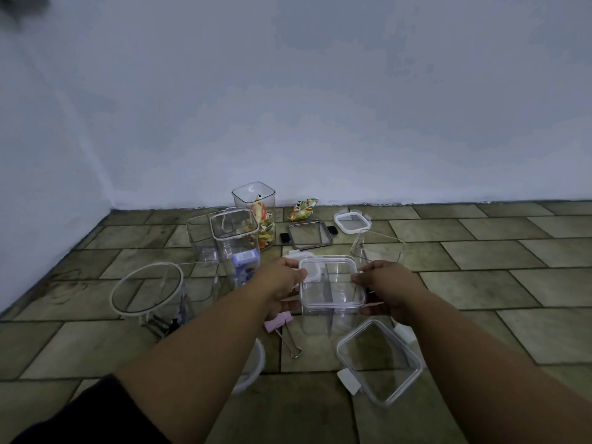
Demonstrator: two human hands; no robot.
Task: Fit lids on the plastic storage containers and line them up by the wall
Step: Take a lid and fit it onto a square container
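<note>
Square container [331, 288]: clear, glossy plastic, smooth walls. Loose lid [379, 360]: transparent plastic with opaque white clips. Round container [147, 291]: clear body, matt white rim. Binder clip [278, 320]: pink body, shiny metal wire handles. Snack packet [302, 209]: glossy printed film. Floor [480, 283]: dull, stained stone-look tiles. Wall [320, 107]: matt painted finish.

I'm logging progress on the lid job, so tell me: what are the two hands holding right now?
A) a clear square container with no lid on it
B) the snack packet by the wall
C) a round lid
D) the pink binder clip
A: the left hand and right hand grip opposite sides of the clear square container, whose top is open.
</note>
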